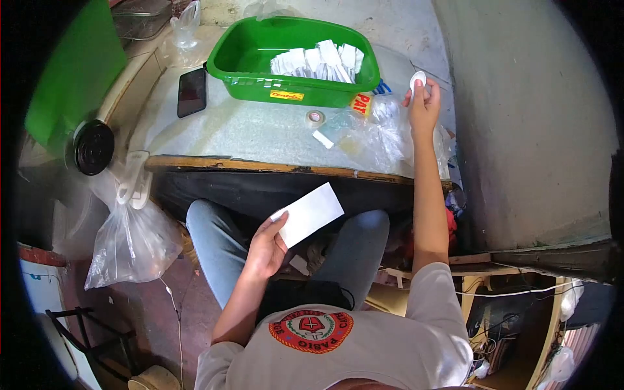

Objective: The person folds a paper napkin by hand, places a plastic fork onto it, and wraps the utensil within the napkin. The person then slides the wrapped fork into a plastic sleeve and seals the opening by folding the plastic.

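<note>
The left grip [268, 250] pinches white paper [313, 214] between the knees [364, 237], likely light, easily creased, best held by an edge; far right, the right grip [423, 107] pinches a white disc [417, 76].

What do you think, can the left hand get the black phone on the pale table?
Probably yes: nothing covers the black phone, but the left hand, holding a white rectangular sheet, would need to rise past the brown wooden table edge.

There are 2 hands [266, 248], 1 held paper [308, 217], 1 disc [418, 78], 1 basin [244, 90], 1 phone [192, 95].
</note>
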Demonstrator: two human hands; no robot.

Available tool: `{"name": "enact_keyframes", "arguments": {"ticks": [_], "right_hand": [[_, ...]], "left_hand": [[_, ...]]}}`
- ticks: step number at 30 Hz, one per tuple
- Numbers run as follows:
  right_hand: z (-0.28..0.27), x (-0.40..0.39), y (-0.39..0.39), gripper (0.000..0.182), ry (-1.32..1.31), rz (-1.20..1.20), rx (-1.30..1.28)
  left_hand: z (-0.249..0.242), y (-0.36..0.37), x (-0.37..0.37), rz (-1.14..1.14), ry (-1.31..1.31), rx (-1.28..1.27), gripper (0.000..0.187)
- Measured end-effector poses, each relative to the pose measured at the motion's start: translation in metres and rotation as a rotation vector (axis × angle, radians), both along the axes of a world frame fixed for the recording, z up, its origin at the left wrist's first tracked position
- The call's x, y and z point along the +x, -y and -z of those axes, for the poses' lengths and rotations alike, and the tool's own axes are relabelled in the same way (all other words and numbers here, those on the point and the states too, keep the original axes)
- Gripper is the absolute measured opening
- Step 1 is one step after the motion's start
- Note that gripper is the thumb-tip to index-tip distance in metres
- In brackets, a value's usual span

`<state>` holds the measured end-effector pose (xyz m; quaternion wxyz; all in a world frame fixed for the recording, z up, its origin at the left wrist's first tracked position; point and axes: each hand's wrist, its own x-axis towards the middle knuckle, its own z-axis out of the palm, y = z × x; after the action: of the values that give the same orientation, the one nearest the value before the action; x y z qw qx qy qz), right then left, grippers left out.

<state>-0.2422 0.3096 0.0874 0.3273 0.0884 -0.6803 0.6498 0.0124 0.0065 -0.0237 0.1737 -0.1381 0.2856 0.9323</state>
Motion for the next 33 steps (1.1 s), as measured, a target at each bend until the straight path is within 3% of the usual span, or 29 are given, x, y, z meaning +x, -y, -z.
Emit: {"name": "enact_keyframes", "arguments": {"ticks": [3, 5, 10, 14, 18, 24, 33], "right_hand": [[-0.011, 0.023, 0.006, 0.025, 0.017, -0.083, 0.126], [-0.014, 0.050, 0.017, 0.024, 0.081, -0.111, 0.378], [0.002, 0.132, 0.059, 0.020, 0.297, -0.311, 0.080], [0.013, 0.181, 0.099, 0.020, 0.427, -0.582, 0.043], [0.028, 0.211, 0.118, 0.014, 0.554, -0.627, 0.216], [0.060, 0.232, 0.130, 0.013, 0.629, -0.565, 0.091], [0.052, 0.230, 0.131, 0.031, 0.761, -0.621, 0.002]], "left_hand": [[0.001, -0.006, -0.001, 0.006, 0.018, 0.013, 0.033], [0.003, -0.006, -0.004, 0.018, 0.004, 0.005, 0.033], [-0.009, -0.002, -0.012, 0.019, -0.038, -0.052, 0.032], [-0.020, -0.005, -0.020, -0.049, -0.070, -0.069, 0.032], [-0.031, -0.009, -0.020, -0.112, -0.116, 0.021, 0.034], [-0.039, -0.001, -0.021, -0.094, -0.174, 0.052, 0.040], [-0.045, -0.006, -0.016, -0.086, -0.210, 0.119, 0.042]]}}
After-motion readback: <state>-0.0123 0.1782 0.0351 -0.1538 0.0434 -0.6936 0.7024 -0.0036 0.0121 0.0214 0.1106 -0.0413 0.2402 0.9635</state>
